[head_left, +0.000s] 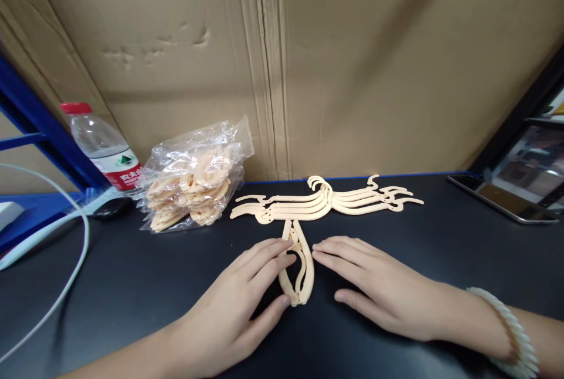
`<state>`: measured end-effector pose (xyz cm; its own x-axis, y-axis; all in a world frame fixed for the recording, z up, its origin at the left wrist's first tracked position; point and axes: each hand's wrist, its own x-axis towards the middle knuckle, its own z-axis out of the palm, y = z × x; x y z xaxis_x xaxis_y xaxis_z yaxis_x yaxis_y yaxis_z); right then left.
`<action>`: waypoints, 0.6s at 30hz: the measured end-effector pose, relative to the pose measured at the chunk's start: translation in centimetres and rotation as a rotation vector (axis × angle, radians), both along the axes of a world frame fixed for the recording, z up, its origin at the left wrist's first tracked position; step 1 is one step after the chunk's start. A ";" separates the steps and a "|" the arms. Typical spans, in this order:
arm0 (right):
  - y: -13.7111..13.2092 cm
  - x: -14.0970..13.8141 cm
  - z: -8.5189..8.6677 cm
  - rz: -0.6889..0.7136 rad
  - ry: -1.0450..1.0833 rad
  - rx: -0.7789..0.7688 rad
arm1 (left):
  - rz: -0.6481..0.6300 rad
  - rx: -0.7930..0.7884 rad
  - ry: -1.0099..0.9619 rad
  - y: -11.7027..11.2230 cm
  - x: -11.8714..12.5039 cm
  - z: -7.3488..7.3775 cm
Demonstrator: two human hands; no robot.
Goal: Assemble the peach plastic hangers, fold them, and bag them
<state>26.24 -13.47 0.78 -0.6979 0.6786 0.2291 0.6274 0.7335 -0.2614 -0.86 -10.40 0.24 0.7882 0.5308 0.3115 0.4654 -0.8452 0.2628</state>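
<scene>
A beige folding clothes hanger [309,276] lies folded on the black tabletop between my hands. My left hand [249,291] rests over its left side, fingers stretched out and apart, with the fingertips on the hanger. At the hanger's right edge, my right hand [374,285] lies with fingers extended; its fingertips are at or just beside the plastic, and I cannot tell whether they touch it. Just beyond, several unfolded beige hangers [299,207] lie stacked together, their hooks pointing away from me.
Clear plastic bags [198,182] of folded hangers sit at the left, by a red-capped water bottle [103,150] and a black mouse [113,207]. A white cable [83,250] curves along the left. A tablet-like device [502,200] lies far right. A cardboard wall [374,73] closes off the back.
</scene>
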 end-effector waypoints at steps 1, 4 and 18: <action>0.3 0.3 -0.1 -0.013 0.004 0.043 | -0.001 0.005 0.002 0.0 0.0 0.0; 1.9 1.8 -0.5 -0.087 0.020 0.197 | 0.003 0.015 0.013 -0.1 0.0 0.1; 6.4 6.8 -2.2 -0.365 0.065 0.274 | -0.013 -0.016 -0.068 -0.2 0.0 0.8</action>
<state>33.07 -7.08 -1.40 -0.4026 0.7857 0.4697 0.8462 0.5151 -0.1364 -0.91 -10.61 1.00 0.7721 0.5260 0.3567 0.4350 -0.8466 0.3068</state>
